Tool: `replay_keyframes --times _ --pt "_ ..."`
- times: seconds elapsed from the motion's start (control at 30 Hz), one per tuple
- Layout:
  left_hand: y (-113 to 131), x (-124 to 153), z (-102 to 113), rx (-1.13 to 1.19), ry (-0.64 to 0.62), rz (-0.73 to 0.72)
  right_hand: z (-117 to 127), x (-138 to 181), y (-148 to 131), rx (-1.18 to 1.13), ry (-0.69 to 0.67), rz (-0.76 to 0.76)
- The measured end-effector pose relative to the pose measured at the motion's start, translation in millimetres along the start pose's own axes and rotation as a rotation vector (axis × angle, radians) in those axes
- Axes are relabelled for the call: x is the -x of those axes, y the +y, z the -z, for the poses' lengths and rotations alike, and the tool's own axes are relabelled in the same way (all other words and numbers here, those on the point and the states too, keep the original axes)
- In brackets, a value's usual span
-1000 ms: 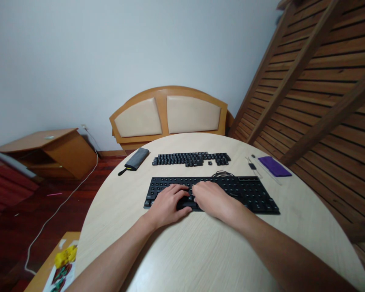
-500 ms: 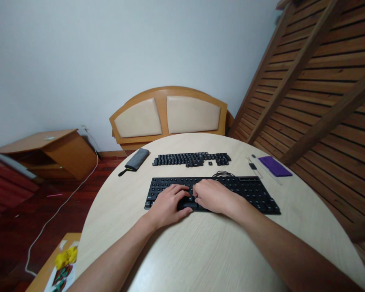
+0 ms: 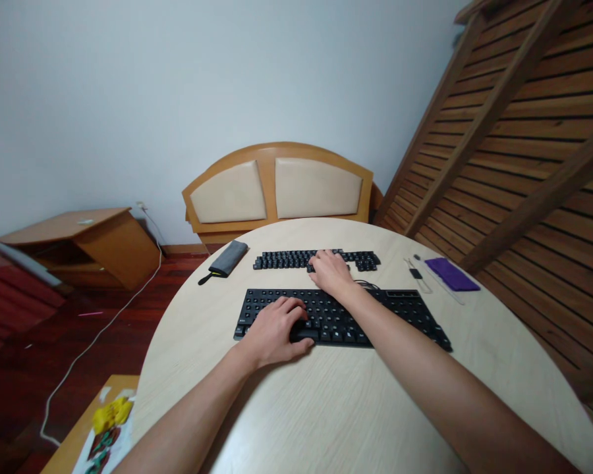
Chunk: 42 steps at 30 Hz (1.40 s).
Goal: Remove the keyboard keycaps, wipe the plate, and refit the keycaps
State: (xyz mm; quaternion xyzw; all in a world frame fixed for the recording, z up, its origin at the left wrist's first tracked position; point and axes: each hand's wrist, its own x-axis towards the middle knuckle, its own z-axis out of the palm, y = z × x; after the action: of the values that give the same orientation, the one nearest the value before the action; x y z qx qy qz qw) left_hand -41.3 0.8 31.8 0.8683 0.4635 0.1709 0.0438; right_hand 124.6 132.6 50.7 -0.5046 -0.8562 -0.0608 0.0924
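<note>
A black keyboard frame [image 3: 400,309] lies across the middle of the round pale table [image 3: 336,408]. My left hand [image 3: 273,329] rests on its left part, fingers spread and lying flat on the keys. Behind it lie rows of loose black keycaps [image 3: 281,259]. My right hand [image 3: 330,272] reaches over the keyboard to those keycaps, fingers curled down onto them near the middle of the rows. Whether it has a keycap between its fingertips is hidden.
A grey pouch [image 3: 228,257] lies at the table's far left. A purple cloth [image 3: 447,273] and small tools [image 3: 416,271] lie at the far right. A wooden headboard [image 3: 277,187] stands behind the table, slatted wooden frames [image 3: 524,145] lean on the right, a low cabinet [image 3: 79,243] stands left.
My right hand has left the keyboard's middle and moved forward to the rows of loose keycaps. The left hand has stayed in place.
</note>
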Motion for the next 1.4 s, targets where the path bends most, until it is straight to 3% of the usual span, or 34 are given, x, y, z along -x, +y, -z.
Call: replay_keyframes --times 0.33,0.57,0.77,0.97,1.4 --pt "0.8 0.0 -0.4 -0.005 0.005 -0.003 -14.2 -5.5 -16.1 -0.018 -0.009 0.021" --pt "0.6 0.1 -0.6 -0.031 0.023 0.012 16.6 31.5 -1.5 -0.196 -0.062 0.034" --pt "5.5 -1.4 -3.0 -0.024 0.06 0.004 44.1 68.5 17.9 -0.545 -0.293 0.1" --pt "4.0 -1.6 -6.6 0.003 0.042 -0.047 54.8 79.2 11.2 -0.475 -0.437 0.129" --pt "4.8 -1.9 -7.0 0.018 0.036 -0.028 56.2 78.4 5.7 -0.387 -0.462 0.16"
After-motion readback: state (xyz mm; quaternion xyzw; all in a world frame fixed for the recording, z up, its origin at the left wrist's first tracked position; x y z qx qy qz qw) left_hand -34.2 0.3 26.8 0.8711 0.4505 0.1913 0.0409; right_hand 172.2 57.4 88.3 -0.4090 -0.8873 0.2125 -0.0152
